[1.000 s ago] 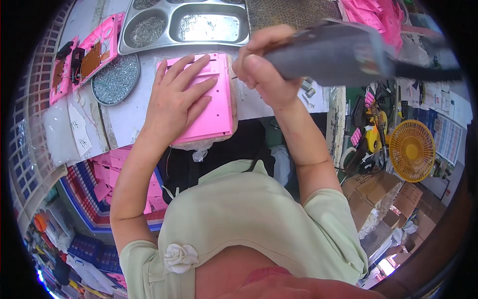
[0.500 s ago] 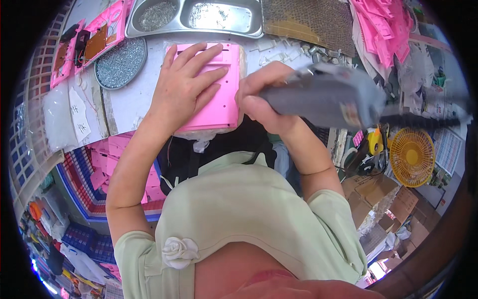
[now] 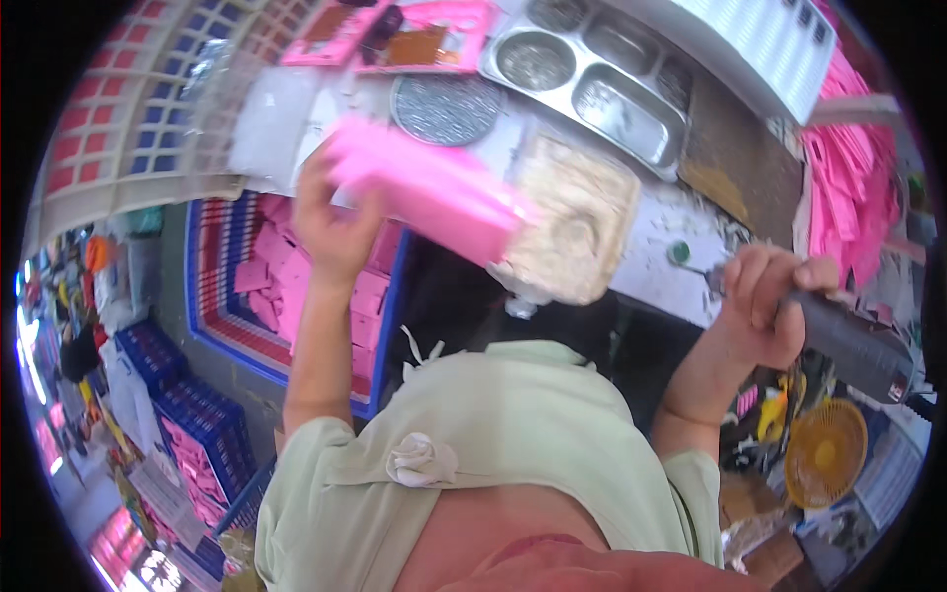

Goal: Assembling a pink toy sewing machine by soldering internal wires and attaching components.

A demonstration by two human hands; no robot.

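At the left edge of a rough, cream, rounded-rectangular pad (image 3: pixel 584 219), the left hand (image 3: pixel 333 222) grips a blurred, pink, rectangular plastic casing (image 3: pixel 439 195); the right hand (image 3: pixel 762 308) clasps a dark-grey, cylindrical driver (image 3: pixel 856 345).

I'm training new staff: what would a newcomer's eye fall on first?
Likely the bright pink panel, blurred in the left hand, overlapping the beige pad. Then the dark grey handheld tool in the right hand, far right. Left of centre, a blue-rimmed crate holds pink pieces.
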